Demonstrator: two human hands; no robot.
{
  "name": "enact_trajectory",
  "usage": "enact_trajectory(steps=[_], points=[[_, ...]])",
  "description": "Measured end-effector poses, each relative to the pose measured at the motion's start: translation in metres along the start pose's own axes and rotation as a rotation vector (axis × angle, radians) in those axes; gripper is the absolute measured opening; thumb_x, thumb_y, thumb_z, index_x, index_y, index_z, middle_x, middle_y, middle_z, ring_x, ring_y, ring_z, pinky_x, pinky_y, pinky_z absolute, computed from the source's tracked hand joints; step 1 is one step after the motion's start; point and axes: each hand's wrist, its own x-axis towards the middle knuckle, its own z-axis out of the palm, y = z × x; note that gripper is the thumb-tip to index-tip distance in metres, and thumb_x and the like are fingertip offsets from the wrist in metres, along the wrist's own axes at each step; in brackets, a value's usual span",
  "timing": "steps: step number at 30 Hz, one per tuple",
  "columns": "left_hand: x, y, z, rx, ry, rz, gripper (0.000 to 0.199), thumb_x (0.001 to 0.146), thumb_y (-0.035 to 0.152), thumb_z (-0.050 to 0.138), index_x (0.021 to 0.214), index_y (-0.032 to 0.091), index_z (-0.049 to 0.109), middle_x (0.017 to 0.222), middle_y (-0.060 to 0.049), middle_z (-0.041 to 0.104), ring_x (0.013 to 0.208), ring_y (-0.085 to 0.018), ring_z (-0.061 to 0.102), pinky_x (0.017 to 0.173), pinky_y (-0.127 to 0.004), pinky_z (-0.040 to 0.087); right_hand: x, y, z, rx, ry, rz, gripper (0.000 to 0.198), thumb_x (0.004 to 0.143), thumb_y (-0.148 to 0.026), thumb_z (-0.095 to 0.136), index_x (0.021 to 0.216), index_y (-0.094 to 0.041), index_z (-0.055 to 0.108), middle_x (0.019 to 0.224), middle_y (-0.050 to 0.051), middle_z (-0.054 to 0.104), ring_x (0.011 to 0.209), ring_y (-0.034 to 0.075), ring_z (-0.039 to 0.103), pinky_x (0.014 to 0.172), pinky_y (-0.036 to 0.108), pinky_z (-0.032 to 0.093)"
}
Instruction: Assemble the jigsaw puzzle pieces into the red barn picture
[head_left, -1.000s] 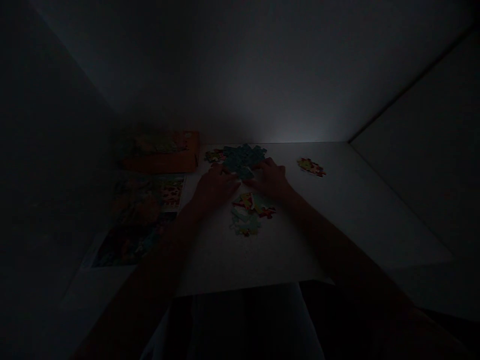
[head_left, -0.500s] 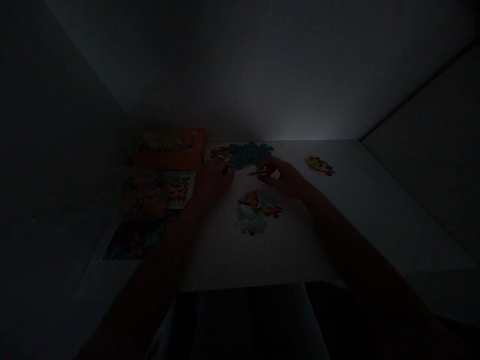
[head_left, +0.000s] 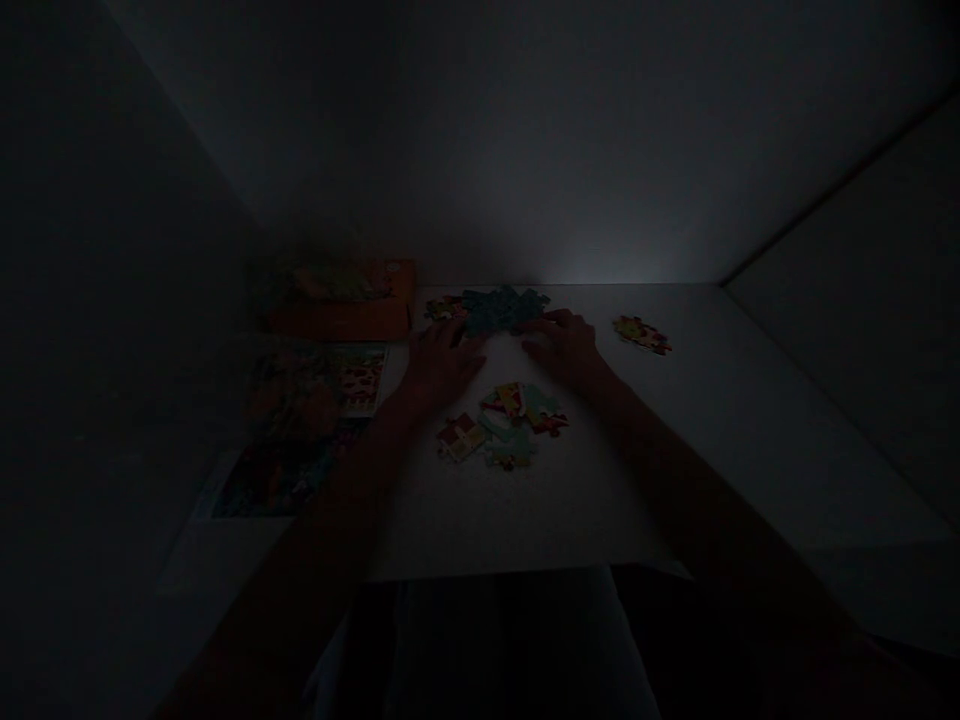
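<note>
The jigsaw pieces (head_left: 511,450) at centre look like printed cardboard; the teal pile (head_left: 496,310) above them looks matt. At centre left, the orange box (head_left: 337,322) looks like cardboard, the picture sheet (head_left: 281,482) like paper. The white surface (head_left: 517,525) appears smooth, matt.

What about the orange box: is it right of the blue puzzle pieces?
No, the orange box stands to the left of the blue puzzle pieces.

It's very dim in here. A faint, cool glow lies on the back wall (head_left: 555,160), brightest low toward the right, while the left side sinks into murk. The orange box (head_left: 337,318) looks smeared at its left end, colours dulled.
</note>
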Motion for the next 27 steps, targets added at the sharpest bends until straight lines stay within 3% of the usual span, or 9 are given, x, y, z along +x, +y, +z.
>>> enact_trajectory(steps=[2, 7, 11, 16, 18, 21, 24, 27], points=[[0.001, 0.0, 0.0, -0.022, 0.006, 0.022, 0.05, 0.117, 0.046, 0.055, 0.166, 0.041, 0.062, 0.184, -0.01, 0.039, 0.167, -0.04, 0.036, 0.131, -0.067, 0.031, -0.001, -0.002, 0.001, 0.022, -0.009, 0.018, 0.045, 0.106, -0.045, 0.067, 0.147, -0.032, 0.08, 0.148, 0.016, 0.06, 0.135, 0.037, 0.055, 0.119, 0.061, 0.042], [0.0, 0.004, -0.003, -0.139, 0.123, 0.047, 0.035, 0.113, 0.046, 0.068, 0.145, 0.036, 0.078, 0.153, -0.011, 0.069, 0.151, -0.034, 0.055, 0.131, -0.062, 0.028, 0.002, -0.002, -0.001, 0.144, -0.014, 0.055, 0.035, 0.106, -0.043, 0.067, 0.132, -0.027, 0.084, 0.14, 0.016, 0.064, 0.13, 0.034, 0.061, 0.123, 0.061, 0.037], [0.001, 0.009, -0.005, -0.195, 0.16, 0.045, 0.025, 0.11, 0.047, 0.076, 0.131, 0.034, 0.083, 0.142, -0.008, 0.075, 0.144, -0.033, 0.059, 0.129, -0.062, 0.026, 0.006, -0.003, -0.002, 0.221, -0.002, 0.08, 0.026, 0.103, -0.039, 0.071, 0.118, -0.022, 0.085, 0.132, 0.012, 0.068, 0.108, 0.025, 0.069, 0.122, 0.057, 0.039], [0.007, 0.011, -0.001, -0.216, 0.169, -0.025, 0.018, 0.107, 0.045, 0.079, 0.118, 0.031, 0.084, 0.136, -0.008, 0.078, 0.143, -0.034, 0.061, 0.127, -0.063, 0.028, 0.009, 0.003, -0.004, 0.374, 0.082, 0.091, 0.022, 0.098, -0.036, 0.074, 0.11, -0.018, 0.08, 0.119, 0.01, 0.073, 0.099, 0.021, 0.069, 0.104, 0.041, 0.052], [0.009, 0.011, 0.001, -0.214, 0.17, -0.033, 0.02, 0.107, 0.046, 0.077, 0.119, 0.03, 0.082, 0.134, -0.009, 0.078, 0.142, -0.034, 0.062, 0.127, -0.063, 0.029, 0.009, 0.005, -0.004, 0.454, 0.117, 0.094, 0.023, 0.097, -0.037, 0.072, 0.11, -0.018, 0.078, 0.112, 0.009, 0.074, 0.095, 0.02, 0.067, 0.094, 0.036, 0.054], [0.01, 0.011, 0.003, -0.178, 0.171, -0.041, 0.037, 0.107, 0.05, 0.076, 0.138, 0.03, 0.078, 0.144, -0.011, 0.074, 0.144, -0.035, 0.061, 0.125, -0.06, 0.032, 0.011, 0.007, -0.005, 0.55, 0.178, 0.1, 0.028, 0.094, -0.044, 0.074, 0.106, -0.018, 0.076, 0.106, 0.008, 0.074, 0.092, 0.019, 0.065, 0.083, 0.031, 0.052], [0.008, 0.012, 0.002, -0.118, 0.161, -0.039, 0.048, 0.108, 0.056, 0.073, 0.15, 0.032, 0.074, 0.155, -0.013, 0.067, 0.147, -0.036, 0.056, 0.125, -0.06, 0.032, 0.013, 0.007, -0.006, 0.628, 0.219, 0.108, 0.045, 0.089, -0.061, 0.082, 0.098, -0.018, 0.072, 0.099, 0.008, 0.073, 0.089, 0.018, 0.063, 0.08, 0.03, 0.052], [0.007, 0.015, -0.002, -0.103, 0.138, -0.036, 0.045, 0.11, 0.056, 0.069, 0.148, 0.033, 0.074, 0.156, -0.011, 0.066, 0.15, -0.036, 0.053, 0.127, -0.06, 0.03, 0.015, 0.008, -0.007, 0.719, 0.2, 0.116, 0.066, 0.083, -0.08, 0.087, 0.09, -0.018, 0.065, 0.088, 0.007, 0.068, 0.082, 0.016, 0.06, 0.078, 0.029, 0.052]])
